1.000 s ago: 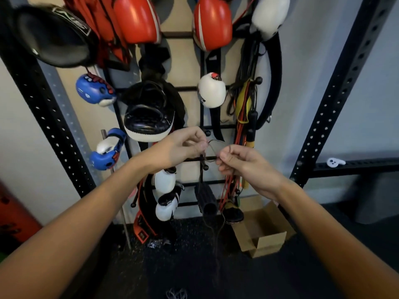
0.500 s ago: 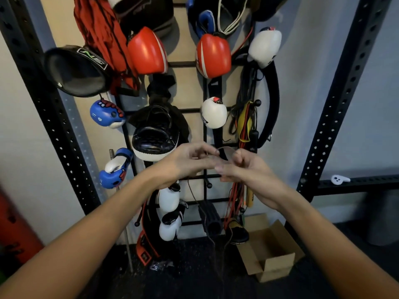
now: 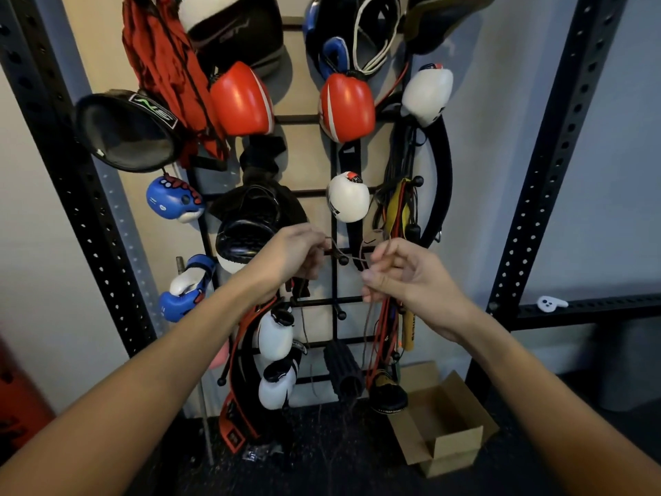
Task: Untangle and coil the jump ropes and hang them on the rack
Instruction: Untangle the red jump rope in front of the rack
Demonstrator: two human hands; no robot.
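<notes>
While left grip (image 3: 298, 254) and right grip (image 3: 400, 277) pinch it, the jump rope (image 3: 352, 258) spans between them.

— What sort of place are we in?
— We take it for a boxing gym; red boxing gloves (image 3: 239, 98), white gloves (image 3: 427, 93), a focus mitt (image 3: 125, 132) and headgear (image 3: 232, 26) hang on a black wall rack (image 3: 334, 288)
— What else do we see?
— Perforated steel uprights (image 3: 540, 173) either side, like a lifting frame; bundled ropes (image 3: 397, 209) on a peg; dark speckled rubber flooring (image 3: 322, 452) underfoot

Red boxing glove (image 3: 241, 98), cardboard box (image 3: 456, 443) below
</notes>
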